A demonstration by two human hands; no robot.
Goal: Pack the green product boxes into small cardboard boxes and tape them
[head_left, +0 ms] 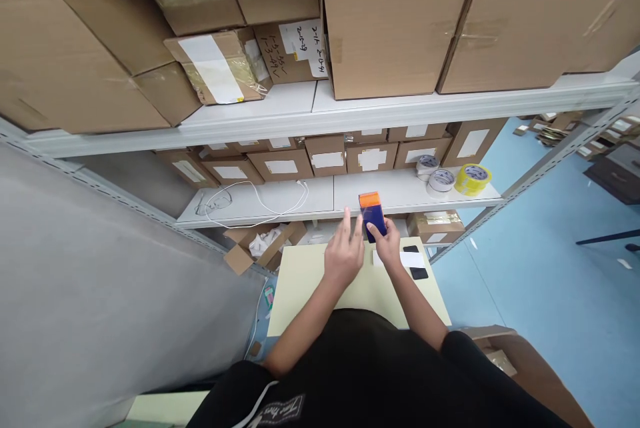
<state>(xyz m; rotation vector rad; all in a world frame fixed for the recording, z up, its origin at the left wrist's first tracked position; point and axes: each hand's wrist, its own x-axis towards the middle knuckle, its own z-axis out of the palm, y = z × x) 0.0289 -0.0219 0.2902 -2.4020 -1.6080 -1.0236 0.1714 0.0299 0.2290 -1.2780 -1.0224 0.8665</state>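
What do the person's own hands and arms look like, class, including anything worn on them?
The left hand and right hand are bare and ungloved. The forearms are uncovered below short black sleeves, part of a black top with pale lettering on its front.

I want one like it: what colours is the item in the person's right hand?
The item is dark blue with an orange end, in the head view.
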